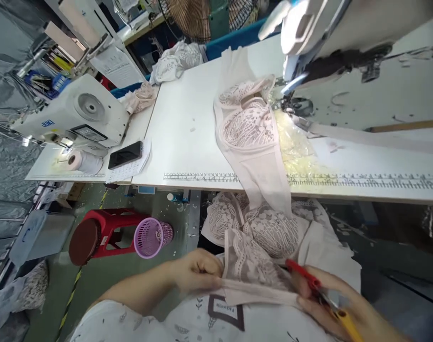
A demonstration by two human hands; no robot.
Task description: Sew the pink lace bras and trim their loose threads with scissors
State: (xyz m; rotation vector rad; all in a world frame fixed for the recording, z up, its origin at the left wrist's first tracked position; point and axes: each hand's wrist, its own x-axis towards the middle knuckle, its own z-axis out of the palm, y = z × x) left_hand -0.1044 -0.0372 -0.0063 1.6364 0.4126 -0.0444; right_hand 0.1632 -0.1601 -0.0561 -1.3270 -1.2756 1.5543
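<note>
Above my lap I hold a pale pink lace bra point(252, 266) with its lower band stretched between my hands. My left hand point(198, 271) is closed, pinching the band's left end. My right hand point(330, 297) grips the band's other end and also holds thread snips point(311, 278) with red and yellow parts and metal between. Their blades are not clear to see. Just beyond lie more lace cups point(273, 230), partly covered by the piece I hold. Another pale pink bra point(250, 126) lies on the white table beside the sewing machine's needle area and drapes over the front edge.
A sewing machine point(323, 33) stands at the upper right, above a table point(187, 137) with a printed ruler along its front. Leftward are a second machine point(84, 109), a thread cone point(84, 161) and a phone point(125, 155). On the floor stand a red stool point(111, 232) and a purple basket point(148, 237).
</note>
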